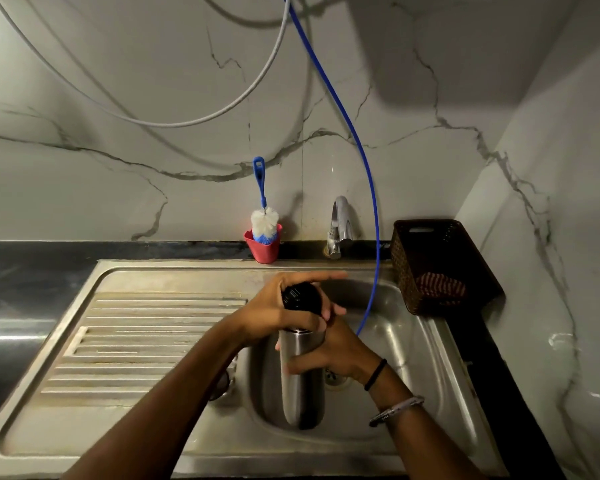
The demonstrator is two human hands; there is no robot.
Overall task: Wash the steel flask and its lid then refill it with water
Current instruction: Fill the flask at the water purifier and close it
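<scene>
right hand (333,355) grips steel flask (302,382); left hand (274,310) grips black lid (300,296); no legible writing.

Flask (302,375): brushed steel, satin sheen. Lid (300,296): glossy black plastic. Sink (136,344): dull, stained steel. Basket (430,261): woven brown plastic. Wall (118,168): polished marble.

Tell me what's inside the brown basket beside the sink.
The brown basket holds a red-and-white striped cloth lying at its bottom. Its near wall hides the lower front corner, so anything tucked there or under the cloth cannot be seen.
</scene>
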